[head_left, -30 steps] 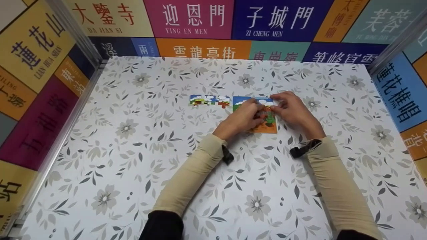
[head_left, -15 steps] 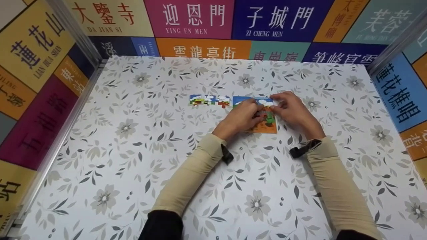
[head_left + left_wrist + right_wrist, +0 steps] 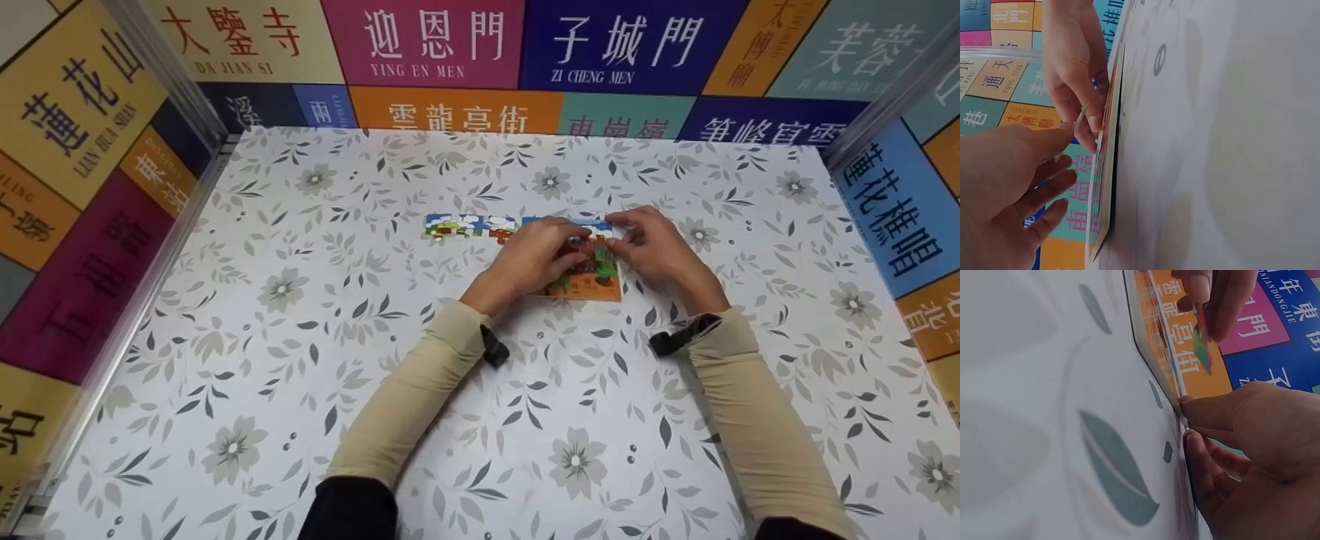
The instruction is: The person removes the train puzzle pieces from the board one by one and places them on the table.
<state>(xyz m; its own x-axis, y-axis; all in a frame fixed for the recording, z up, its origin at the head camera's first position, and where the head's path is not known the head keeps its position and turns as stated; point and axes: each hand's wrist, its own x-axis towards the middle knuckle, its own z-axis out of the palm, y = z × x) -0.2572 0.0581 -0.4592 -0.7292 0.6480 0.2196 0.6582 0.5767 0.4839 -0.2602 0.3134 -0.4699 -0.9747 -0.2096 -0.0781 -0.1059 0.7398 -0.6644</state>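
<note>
A colourful jigsaw puzzle board [image 3: 589, 286] with a blue sky and orange ground lies flat on the table. My left hand [image 3: 529, 259] is over its left part and pinches a small puzzle piece [image 3: 1202, 349] between thumb and fingers. In the right wrist view this piece stands edge-on above the board, showing green and red. My right hand [image 3: 660, 244] grips the board's right side, thumb [image 3: 1207, 408] at the edge and index finger reaching to the far corner. The left hand covers much of the picture in the head view.
Left of the board lie joined puzzle pieces [image 3: 454, 225] and another piece group [image 3: 500, 223], partly behind the left hand. The table [image 3: 300, 375] has a grey leaf-and-flower cover. Panels with large printed characters [image 3: 435, 41] stand along its back and sides.
My left hand has shifted slightly left and lifted a puzzle piece off the board, uncovering more of the lower picture. The right hand stays at the board's right edge.
</note>
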